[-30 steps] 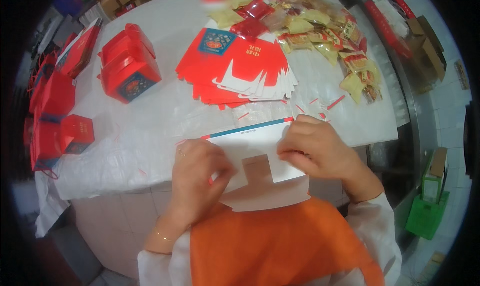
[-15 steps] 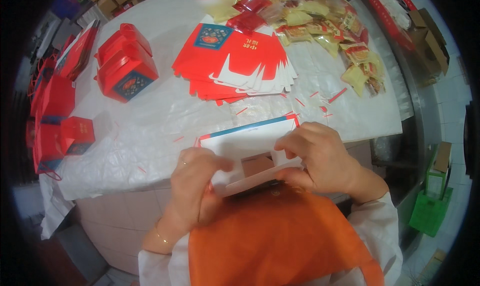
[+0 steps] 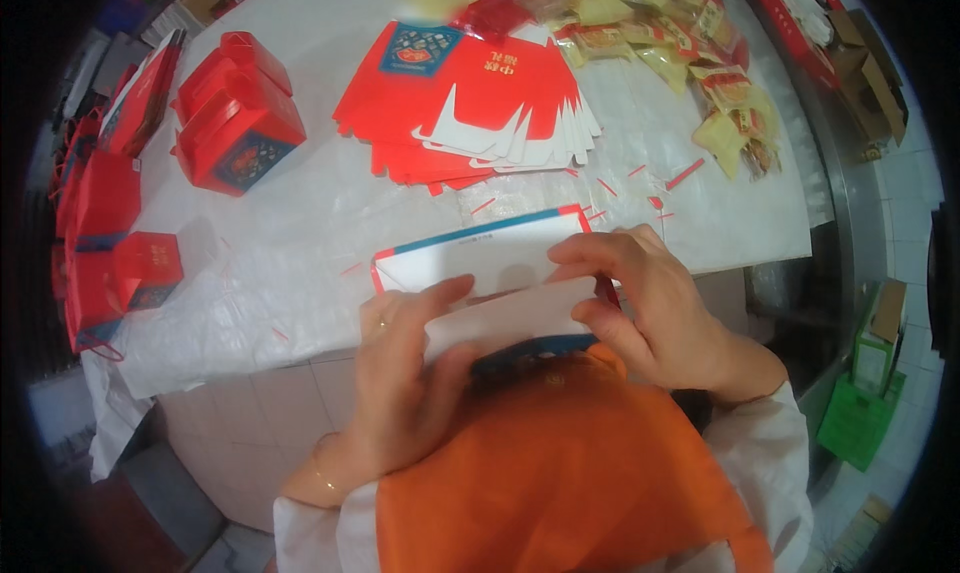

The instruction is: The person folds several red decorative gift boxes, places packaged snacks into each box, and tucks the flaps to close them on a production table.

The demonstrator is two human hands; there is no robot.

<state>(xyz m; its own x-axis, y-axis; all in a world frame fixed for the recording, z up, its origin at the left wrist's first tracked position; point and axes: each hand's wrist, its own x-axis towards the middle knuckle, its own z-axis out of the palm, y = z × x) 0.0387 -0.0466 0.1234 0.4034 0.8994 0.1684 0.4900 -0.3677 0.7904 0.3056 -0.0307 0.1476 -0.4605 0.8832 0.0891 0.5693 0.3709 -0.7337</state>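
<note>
A partly folded gift box (image 3: 465,256), white inside with red and blue outer edges, is between my hands at the table's near edge, just in front of my orange apron. At its left end my left hand (image 3: 405,368) is closed around it, thumb and fingers on the near white flap (image 3: 510,316). The thumb of my right hand (image 3: 650,308) presses the flap's right end while its bent fingers lie over the top. The flap tilts over the box's opening, so the inside is hidden. Flat red box blanks (image 3: 480,103) lie fanned in a stack beyond it.
Folded red handled boxes (image 3: 235,123) stand at the left, with smaller red boxes (image 3: 150,268) and bags along that edge. Wrapped pastries (image 3: 725,88) are heaped at the far right. Thin red scraps (image 3: 685,175) litter the white-covered table (image 3: 270,233). A green crate (image 3: 862,418) sits lower right.
The near flap has swung up and over, covering the opening that showed before. Both hands have shifted on the box, and the view has moved slightly.
</note>
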